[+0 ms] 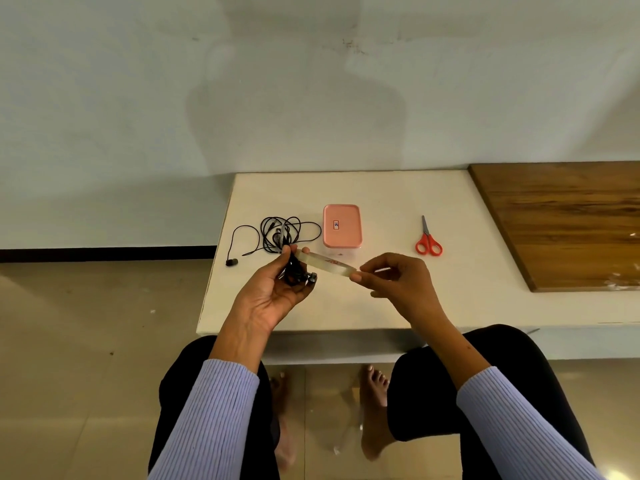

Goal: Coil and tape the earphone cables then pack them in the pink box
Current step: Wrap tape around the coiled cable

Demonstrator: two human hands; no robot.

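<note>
My left hand [277, 289] grips a coiled black earphone bundle [297, 271] above the white table's left front part. My right hand [391, 275] pinches the end of a clear tape roll or strip [329, 264] that stretches between both hands; its other end meets the bundle at my left thumb. A second black earphone cable [280, 233] lies loosely coiled on the table behind my left hand, one earbud [231, 262] trailing to the left edge. The pink box [342, 225] sits lid-on just right of that cable.
Red-handled scissors [428, 240] lie on the white table [398, 306] to the right of the box. A brown wooden board [568, 223] covers the table's right side. My knees and bare feet are under the front edge.
</note>
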